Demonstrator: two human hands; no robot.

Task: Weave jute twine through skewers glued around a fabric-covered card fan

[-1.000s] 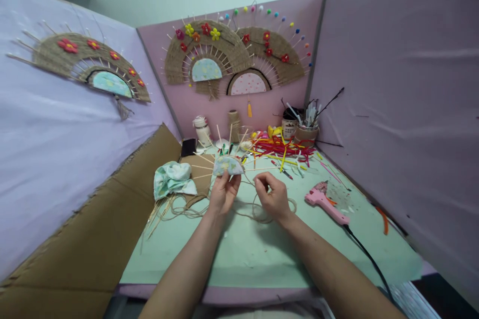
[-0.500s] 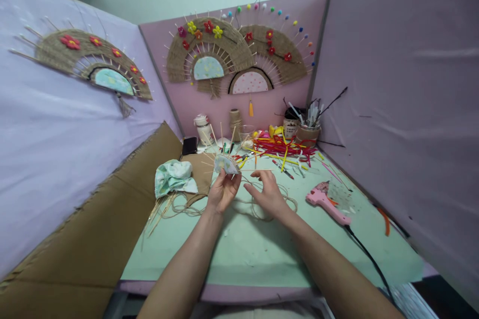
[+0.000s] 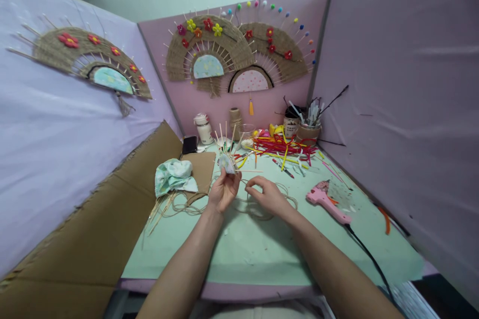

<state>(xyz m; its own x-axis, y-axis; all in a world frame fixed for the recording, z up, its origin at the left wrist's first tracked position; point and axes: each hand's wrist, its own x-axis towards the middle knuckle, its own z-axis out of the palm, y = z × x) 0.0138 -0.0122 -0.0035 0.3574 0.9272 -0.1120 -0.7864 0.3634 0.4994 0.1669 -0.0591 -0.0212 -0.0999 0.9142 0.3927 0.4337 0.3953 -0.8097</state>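
Note:
My left hand [image 3: 225, 192] is closed on a small half-round fan base [image 3: 226, 163] covered in pale blue patterned cloth. Thin wooden sticks fan out from its curved edge, and one points right, above my other hand. A strand of jute twine [image 3: 243, 181] runs from the base to my right hand [image 3: 268, 194], whose thumb and forefinger look pinched on it. More of the twine [image 3: 292, 198] lies in loose loops on the table beneath and around both hands.
A pink glue gun [image 3: 326, 201] lies on the right, its black cord running to the front edge. Crumpled green-white cloth [image 3: 174, 177] sits at left over thin sticks, beside a cardboard piece [image 3: 202, 172]. Red and yellow pipe cleaners [image 3: 282, 147] are heaped behind; a cardboard wall [image 3: 112, 204] borders the left.
The fan base has turned in my left hand, showing its cloth face narrower. My right thumb and fingers, spread apart before, have come together at the twine.

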